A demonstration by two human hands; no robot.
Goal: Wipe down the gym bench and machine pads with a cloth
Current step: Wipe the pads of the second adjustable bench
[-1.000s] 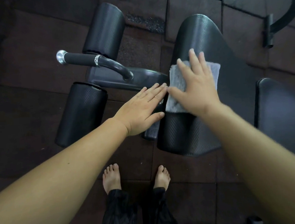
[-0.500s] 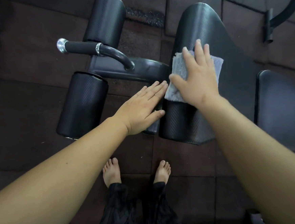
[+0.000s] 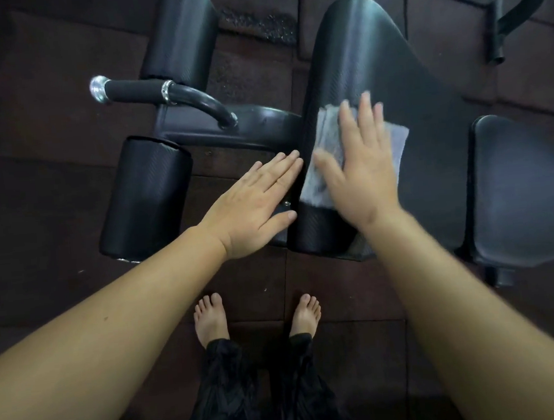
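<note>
A black padded bench seat runs away from me in the middle of the view. My right hand lies flat with straight fingers on a grey cloth, pressing it against the seat's near left part. My left hand rests flat with straight fingers against the left edge of the seat, beside the metal frame. A second flat black pad sits to the right of the seat.
Two black roller pads hang on the frame to the left, with a chrome-capped handle between them. Dark rubber floor tiles lie all around. My bare feet stand just before the bench. Another machine's black bar shows top right.
My right hand with the cloth has slid back toward me along the seat after reaching farther up it. My left hand has stayed at the seat's left edge.
</note>
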